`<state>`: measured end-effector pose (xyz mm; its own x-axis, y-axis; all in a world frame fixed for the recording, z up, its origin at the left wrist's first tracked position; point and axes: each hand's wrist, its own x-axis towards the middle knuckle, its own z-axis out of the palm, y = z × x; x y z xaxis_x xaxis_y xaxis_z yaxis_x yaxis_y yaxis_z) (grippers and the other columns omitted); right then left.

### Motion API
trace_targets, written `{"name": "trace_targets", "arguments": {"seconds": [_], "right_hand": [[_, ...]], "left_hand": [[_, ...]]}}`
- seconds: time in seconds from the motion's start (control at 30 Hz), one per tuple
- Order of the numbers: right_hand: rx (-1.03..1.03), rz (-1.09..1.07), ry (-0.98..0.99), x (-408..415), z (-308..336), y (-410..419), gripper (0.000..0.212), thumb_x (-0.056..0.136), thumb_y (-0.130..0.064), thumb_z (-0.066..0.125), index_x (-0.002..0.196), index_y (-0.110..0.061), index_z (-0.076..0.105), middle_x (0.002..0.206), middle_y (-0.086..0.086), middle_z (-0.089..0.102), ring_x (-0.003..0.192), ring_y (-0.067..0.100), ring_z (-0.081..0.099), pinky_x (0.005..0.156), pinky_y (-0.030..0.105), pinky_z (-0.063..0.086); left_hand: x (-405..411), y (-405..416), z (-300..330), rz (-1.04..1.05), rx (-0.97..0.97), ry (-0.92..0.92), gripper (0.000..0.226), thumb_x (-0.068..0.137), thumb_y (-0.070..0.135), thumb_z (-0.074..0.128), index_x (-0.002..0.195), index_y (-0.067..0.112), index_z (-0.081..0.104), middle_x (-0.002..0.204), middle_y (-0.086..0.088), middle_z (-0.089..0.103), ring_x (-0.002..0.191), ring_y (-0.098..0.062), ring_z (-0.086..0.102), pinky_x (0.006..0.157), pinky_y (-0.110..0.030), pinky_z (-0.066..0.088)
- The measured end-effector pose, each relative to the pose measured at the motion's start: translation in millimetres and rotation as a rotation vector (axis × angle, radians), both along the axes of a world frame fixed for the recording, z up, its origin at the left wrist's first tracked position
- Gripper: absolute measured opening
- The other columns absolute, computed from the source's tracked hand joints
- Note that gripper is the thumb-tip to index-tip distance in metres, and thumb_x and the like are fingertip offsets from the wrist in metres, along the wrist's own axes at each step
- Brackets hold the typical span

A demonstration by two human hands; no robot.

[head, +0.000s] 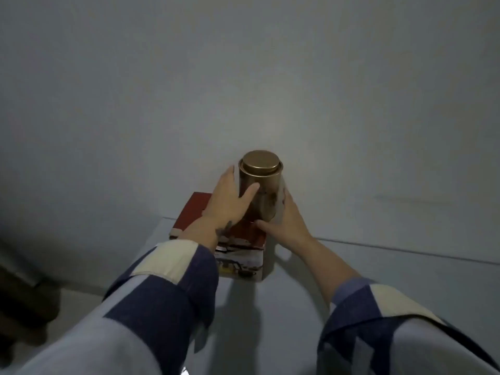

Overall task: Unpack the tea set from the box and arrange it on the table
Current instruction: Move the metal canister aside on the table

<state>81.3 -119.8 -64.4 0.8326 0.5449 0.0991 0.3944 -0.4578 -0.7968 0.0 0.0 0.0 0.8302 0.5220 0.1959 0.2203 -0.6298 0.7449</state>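
A gold metal tea tin [263, 185] with a round lid stands upright above a red printed box [240, 250] at the table's far edge. My left hand [230, 204] grips the tin's left side, thumb across its front. My right hand [286, 217] cups the tin's right side low down, thumb under its base. Whether the tin rests in the box or is lifted clear of it is hidden by my hands.
The box sits on a pale grey table [351, 272] set against a plain grey wall [243, 77]. The table's left edge runs diagonally near the box, with dark floor [27, 293] beyond it at lower left.
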Motion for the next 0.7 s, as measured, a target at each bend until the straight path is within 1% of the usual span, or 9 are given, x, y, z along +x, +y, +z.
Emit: {"name": "trace_targets", "arguments": {"seconds": [0.07,0.13,0.2,0.27,0.4,0.5,0.57,0.63,0.7], "right_hand": [[0.042,-0.025,0.047,1,-5,11,0.114,0.065,-0.045,0.081,0.151,-0.015,0.013,0.152,0.008,0.032,0.139,0.027,0.033,0.112,0.047,0.035],[0.101,-0.068,0.093,-2,-8,20,0.112,0.066,-0.040,0.084,0.149,-0.013,0.013,0.149,0.008,0.034,0.137,0.027,0.036,0.111,0.046,0.038],[0.150,-0.114,0.084,-2,-12,28,0.111,0.066,-0.039,0.084,0.147,-0.013,0.013,0.147,0.008,0.034,0.135,0.026,0.037,0.109,0.045,0.040],[0.121,-0.172,0.043,-3,-7,33,0.109,0.066,-0.041,0.083,0.146,-0.011,0.016,0.144,0.009,0.035,0.133,0.026,0.037,0.108,0.045,0.040],[0.196,-0.188,0.072,-10,2,25,0.096,0.061,-0.040,0.086,0.135,-0.013,0.030,0.133,0.008,0.048,0.124,0.027,0.049,0.100,0.044,0.048],[0.205,-0.185,0.114,-15,15,-2,0.090,0.064,-0.033,0.087,0.134,-0.013,0.033,0.130,0.006,0.054,0.119,0.023,0.054,0.094,0.033,0.048],[0.205,-0.167,0.111,-14,21,-28,0.087,0.065,-0.029,0.087,0.133,-0.012,0.035,0.120,0.001,0.057,0.108,0.017,0.057,0.085,0.025,0.045],[0.201,-0.158,0.106,-13,29,-57,0.085,0.066,-0.025,0.087,0.133,-0.011,0.036,0.109,-0.004,0.054,0.097,0.011,0.054,0.079,0.021,0.042],[0.186,-0.166,0.112,-10,35,-89,0.082,0.066,-0.021,0.086,0.131,-0.010,0.038,0.107,-0.006,0.053,0.095,0.009,0.054,0.078,0.020,0.041]], "left_hand": [[9,7,-3,-0.040,-0.059,-0.039,0.069,0.091,0.043,0.057,0.148,0.016,0.031,0.150,-0.005,0.041,0.136,-0.023,0.043,0.111,-0.042,0.039],[10,9,-7,-0.067,-0.104,-0.045,0.061,0.090,0.040,0.060,0.143,0.018,0.038,0.143,-0.003,0.050,0.127,-0.022,0.052,0.106,-0.042,0.045],[11,9,-9,-0.072,-0.118,-0.065,0.058,0.090,0.039,0.061,0.140,0.017,0.041,0.139,-0.003,0.053,0.126,-0.019,0.052,0.105,-0.037,0.045],[11,7,-9,-0.064,-0.109,-0.089,0.058,0.089,0.039,0.062,0.138,0.016,0.043,0.137,-0.002,0.055,0.126,-0.017,0.051,0.103,-0.031,0.045],[7,-2,-5,-0.023,-0.116,-0.114,0.063,0.085,0.040,0.067,0.137,0.014,0.044,0.136,-0.003,0.055,0.125,-0.017,0.052,0.097,-0.024,0.042],[4,-19,3,-0.037,-0.086,-0.113,0.068,0.082,0.045,0.069,0.137,0.014,0.046,0.135,-0.003,0.055,0.124,-0.017,0.053,0.097,-0.026,0.042],[4,-38,10,-0.079,-0.075,-0.102,0.068,0.080,0.045,0.071,0.136,0.014,0.047,0.135,-0.004,0.056,0.124,-0.018,0.053,0.096,-0.025,0.041],[7,-59,18,-0.140,-0.097,-0.087,0.070,0.078,0.041,0.074,0.136,0.013,0.046,0.136,-0.004,0.056,0.125,-0.018,0.052,0.095,-0.021,0.039],[12,-85,28,-0.189,-0.131,-0.073,0.073,0.076,0.038,0.077,0.136,0.013,0.045,0.136,-0.003,0.056,0.124,-0.016,0.052,0.093,-0.019,0.039]]}}
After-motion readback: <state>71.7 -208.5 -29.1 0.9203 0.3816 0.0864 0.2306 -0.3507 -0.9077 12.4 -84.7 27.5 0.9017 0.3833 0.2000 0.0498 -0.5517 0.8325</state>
